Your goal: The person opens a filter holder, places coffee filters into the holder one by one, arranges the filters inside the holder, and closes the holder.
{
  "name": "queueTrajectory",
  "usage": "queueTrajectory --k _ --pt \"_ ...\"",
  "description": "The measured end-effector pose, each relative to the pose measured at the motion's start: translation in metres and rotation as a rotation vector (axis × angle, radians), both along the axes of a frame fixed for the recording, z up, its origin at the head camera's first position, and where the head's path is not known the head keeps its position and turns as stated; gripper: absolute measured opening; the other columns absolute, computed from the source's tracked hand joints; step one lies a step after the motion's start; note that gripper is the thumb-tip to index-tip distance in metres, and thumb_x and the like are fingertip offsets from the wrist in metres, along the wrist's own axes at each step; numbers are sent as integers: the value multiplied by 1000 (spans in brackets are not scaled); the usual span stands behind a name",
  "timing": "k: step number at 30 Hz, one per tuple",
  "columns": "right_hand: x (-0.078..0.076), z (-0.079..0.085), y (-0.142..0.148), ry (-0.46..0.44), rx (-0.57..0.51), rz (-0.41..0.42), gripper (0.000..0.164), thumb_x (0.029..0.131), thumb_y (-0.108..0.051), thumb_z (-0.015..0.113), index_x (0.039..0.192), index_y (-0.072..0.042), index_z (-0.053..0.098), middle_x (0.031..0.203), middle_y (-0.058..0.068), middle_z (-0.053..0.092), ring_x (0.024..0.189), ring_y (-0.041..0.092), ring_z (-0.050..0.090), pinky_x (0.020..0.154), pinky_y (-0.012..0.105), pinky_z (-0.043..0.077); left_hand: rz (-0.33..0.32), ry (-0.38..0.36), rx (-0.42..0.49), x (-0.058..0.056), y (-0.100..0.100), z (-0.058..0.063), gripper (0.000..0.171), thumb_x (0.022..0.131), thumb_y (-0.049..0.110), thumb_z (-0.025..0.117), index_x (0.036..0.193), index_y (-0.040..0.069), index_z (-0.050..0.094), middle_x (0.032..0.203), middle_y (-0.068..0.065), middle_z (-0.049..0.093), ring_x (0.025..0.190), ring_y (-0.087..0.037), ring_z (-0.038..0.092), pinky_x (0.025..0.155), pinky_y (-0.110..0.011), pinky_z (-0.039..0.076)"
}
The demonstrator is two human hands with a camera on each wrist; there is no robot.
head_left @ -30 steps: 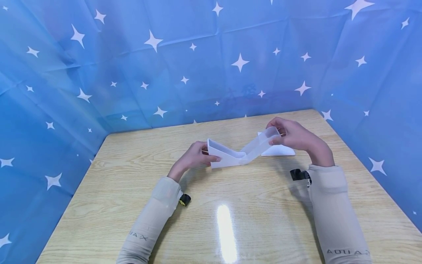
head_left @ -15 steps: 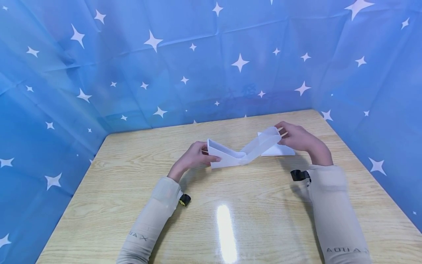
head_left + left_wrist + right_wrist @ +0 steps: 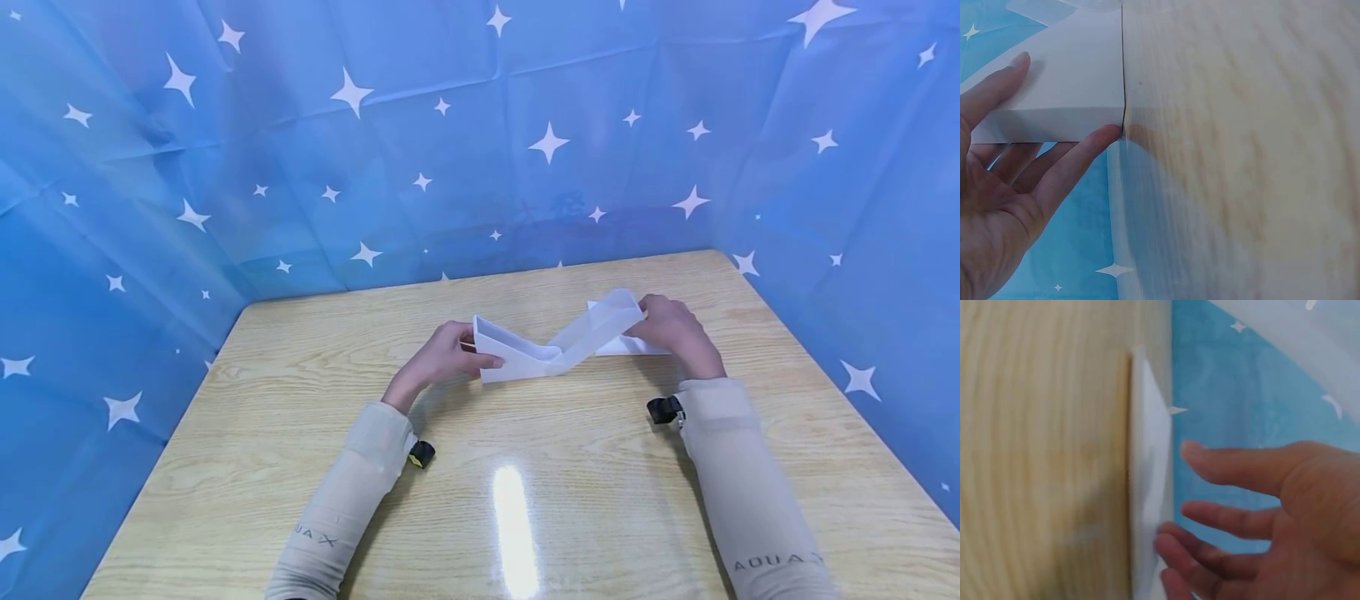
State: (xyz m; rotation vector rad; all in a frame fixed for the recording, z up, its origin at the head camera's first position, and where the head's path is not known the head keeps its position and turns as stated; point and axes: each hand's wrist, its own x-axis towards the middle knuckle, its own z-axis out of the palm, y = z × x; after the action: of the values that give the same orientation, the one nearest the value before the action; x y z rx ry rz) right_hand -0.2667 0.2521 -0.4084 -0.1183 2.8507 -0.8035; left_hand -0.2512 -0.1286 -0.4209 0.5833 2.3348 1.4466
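Head view forward, downward, close wrist views toward left hand (image 3: 1013,206), right hand (image 3: 1272,525), table (image 3: 577,483) in all 3

table (image 3: 300,383) glare (image 3: 513,533); blurry wrist views

Blue star-printed cloth (image 3: 450,142), wood-grain tabletop (image 3: 585,483), bright glare streak (image 3: 514,533)

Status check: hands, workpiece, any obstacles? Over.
Left hand grips white wedge-shaped box. Right hand beside flat white piece, contact unclear. Translucent tray slants up between hands, possibly in the way.
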Motion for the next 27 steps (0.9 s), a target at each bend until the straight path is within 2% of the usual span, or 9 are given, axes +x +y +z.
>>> queueTrajectory --k 5,10,18,27 --pt "1 -7 2 33 -2 -80 59 96 -25 66 137 15 52 133 37 57 105 46 57 83 54 50 3 9 -6 0 1 0 35 89 21 83 121 12 73 112 -11 76 93 -24 74 76 -49 65" --pt "0 -13 5 60 -7 -137 60 94 -26 70 135 15 53 129 36 59 105 47 58 82 55 51 2 10 -8 0 0 0 36 89 21 83 122 12 73 112 -12 76 94 -27 74 76 -49 65" --pt "1 -19 8 26 -18 -158 56 96 -26 71 134 12 56 134 35 57 113 49 57 86 57 51 -4 5 -13 0 1 1 36 90 22 82 123 13 72 112 -11 75 96 -29 74 77 -50 65" --pt "-1 -19 10 -7 -25 -174 51 95 -22 72 131 11 58 134 34 56 116 50 54 90 59 50 -3 9 -11 0 0 1 36 89 22 83 122 13 72 112 -11 75 93 -21 73 78 -51 64"
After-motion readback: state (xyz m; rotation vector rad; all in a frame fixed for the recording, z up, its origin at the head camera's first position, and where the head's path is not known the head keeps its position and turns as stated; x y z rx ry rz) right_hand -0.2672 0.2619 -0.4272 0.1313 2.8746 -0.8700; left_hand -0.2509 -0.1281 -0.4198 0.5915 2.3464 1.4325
